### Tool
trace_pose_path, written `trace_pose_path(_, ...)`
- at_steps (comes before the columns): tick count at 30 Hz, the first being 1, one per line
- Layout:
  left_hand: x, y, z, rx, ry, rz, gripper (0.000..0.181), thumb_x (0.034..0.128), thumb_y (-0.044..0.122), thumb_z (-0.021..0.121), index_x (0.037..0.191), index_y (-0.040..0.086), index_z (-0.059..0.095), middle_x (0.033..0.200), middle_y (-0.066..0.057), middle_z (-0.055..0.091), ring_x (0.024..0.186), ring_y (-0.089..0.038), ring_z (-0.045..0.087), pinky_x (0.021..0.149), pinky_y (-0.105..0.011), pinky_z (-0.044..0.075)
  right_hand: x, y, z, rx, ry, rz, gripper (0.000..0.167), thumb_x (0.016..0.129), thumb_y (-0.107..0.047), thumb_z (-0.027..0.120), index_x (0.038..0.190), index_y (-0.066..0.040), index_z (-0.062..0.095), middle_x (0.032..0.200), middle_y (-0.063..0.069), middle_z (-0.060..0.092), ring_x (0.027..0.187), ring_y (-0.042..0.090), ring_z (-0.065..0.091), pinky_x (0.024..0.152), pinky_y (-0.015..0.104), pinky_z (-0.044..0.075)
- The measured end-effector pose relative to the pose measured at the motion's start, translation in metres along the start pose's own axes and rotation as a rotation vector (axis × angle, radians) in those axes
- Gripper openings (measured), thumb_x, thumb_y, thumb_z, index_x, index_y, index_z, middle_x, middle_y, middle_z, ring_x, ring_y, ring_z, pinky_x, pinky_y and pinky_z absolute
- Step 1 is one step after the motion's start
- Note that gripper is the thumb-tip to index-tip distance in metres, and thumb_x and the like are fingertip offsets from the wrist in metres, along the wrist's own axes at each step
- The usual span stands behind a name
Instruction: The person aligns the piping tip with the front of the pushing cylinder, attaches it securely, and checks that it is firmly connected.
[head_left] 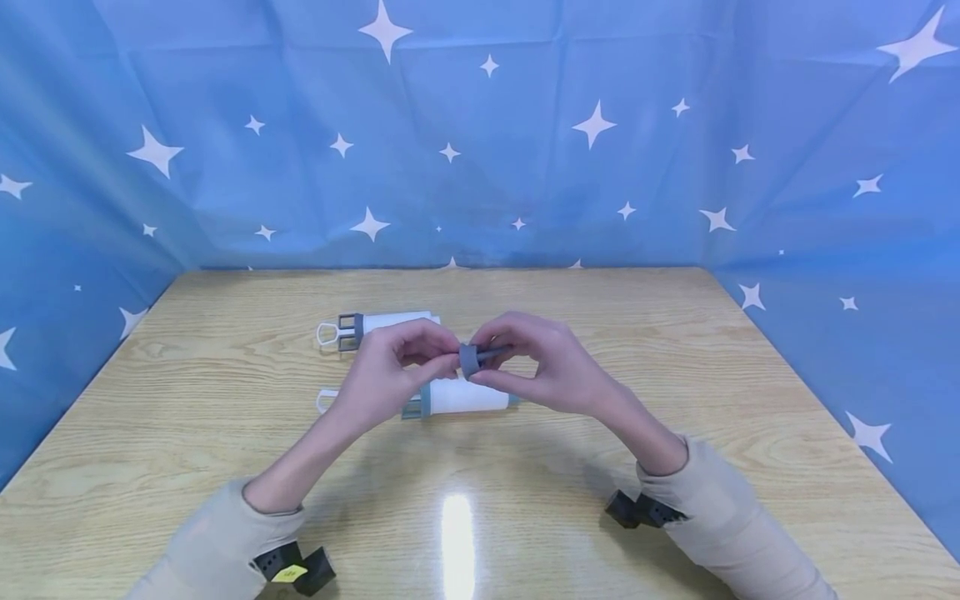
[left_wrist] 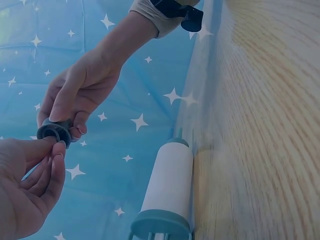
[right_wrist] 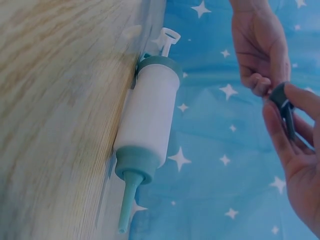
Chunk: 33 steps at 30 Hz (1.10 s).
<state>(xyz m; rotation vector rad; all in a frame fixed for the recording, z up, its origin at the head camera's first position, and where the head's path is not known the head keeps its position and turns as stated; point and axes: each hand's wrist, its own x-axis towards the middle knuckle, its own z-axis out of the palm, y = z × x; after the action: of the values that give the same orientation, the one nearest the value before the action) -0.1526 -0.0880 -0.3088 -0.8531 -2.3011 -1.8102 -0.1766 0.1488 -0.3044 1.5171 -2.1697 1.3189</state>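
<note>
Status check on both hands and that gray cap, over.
Left hand pinching rim of gray cap. Right hand gripping its opposite side. Cap aloft above table. No obstruction seen; teal-trimmed tube lying nearby.

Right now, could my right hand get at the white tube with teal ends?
Probably yes: the white tube lies near your right hand, and nothing appears to rest on it, though that hand pinches the gray piece and would likely need to let go first.

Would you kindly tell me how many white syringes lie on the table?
2: the grey-collared syringe lies farther back, partly behind the left hand; the teal-collared syringe lies nearer, also partly hidden. No third one shows.
</note>
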Motion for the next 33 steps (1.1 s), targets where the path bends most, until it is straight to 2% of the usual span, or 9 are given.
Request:
trace_pose_path(4,-0.001,0.0003,0.0014,-0.009,0.009,0.007,0.011,0.0902,0.001,0.074,0.101,0.003,0.073,0.087,-0.004,0.074,0.078,-0.018,0.072,0.073,-0.029,0.058,0.0006,-0.0012,0.0018,0.017,0.002,-0.004,0.038,0.082,0.008,0.079,0.116,0.001,0.064,0.105,0.009,0.068,0.092,0.018,0.072,0.08,0.031,0.06)
trace_pose_path(11,-0.0017,0.0,0.0028,-0.034,0.028,0.012,0.011,0.0891,0.0,0.075,0.099,0.003,0.072,0.087,-0.005,0.073,0.078,-0.019,0.071,0.074,-0.03,0.058,0.002,-0.0014,0.0038,0.033,0.015,-0.024,0.039,0.08,0.011,0.079,0.114,0.002,0.064,0.104,0.011,0.069,0.092,0.019,0.072,0.08,0.032,0.06)
trace_pose_path(18,-0.0014,-0.0026,0.0054,-0.047,0.046,0.017,0.009,0.0886,-0.002,0.075,0.095,0.003,0.07,0.084,-0.005,0.073,0.076,-0.019,0.071,0.072,-0.029,0.057,0.0018,-0.0006,0.0063,0.034,0.018,-0.05,0.04,0.078,0.011,0.08,0.113,0.002,0.064,0.1,0.01,0.071,0.085,0.017,0.072,0.074,0.031,0.06)
trace_pose_path(23,-0.0015,-0.0038,0.008,-0.058,0.057,0.01,0.011,0.0873,-0.004,0.075,0.093,0.003,0.069,0.083,-0.005,0.072,0.075,-0.019,0.07,0.071,-0.029,0.057,0.0017,-0.0015,0.0072,0.024,0.024,-0.044,0.039,0.078,0.011,0.081,0.112,0.001,0.065,0.1,0.009,0.071,0.086,0.017,0.072,0.075,0.03,0.06)
trace_pose_path(33,-0.0022,-0.0038,0.01,-0.006,0.064,0.018,0.013,0.0859,-0.004,0.076,0.092,0.005,0.069,0.082,-0.003,0.072,0.074,-0.018,0.069,0.069,-0.029,0.056,0.0008,-0.0015,0.0076,-0.001,0.023,-0.03,0.036,0.079,0.01,0.08,0.11,0.001,0.066,0.101,0.01,0.071,0.084,0.015,0.072,0.075,0.029,0.06)
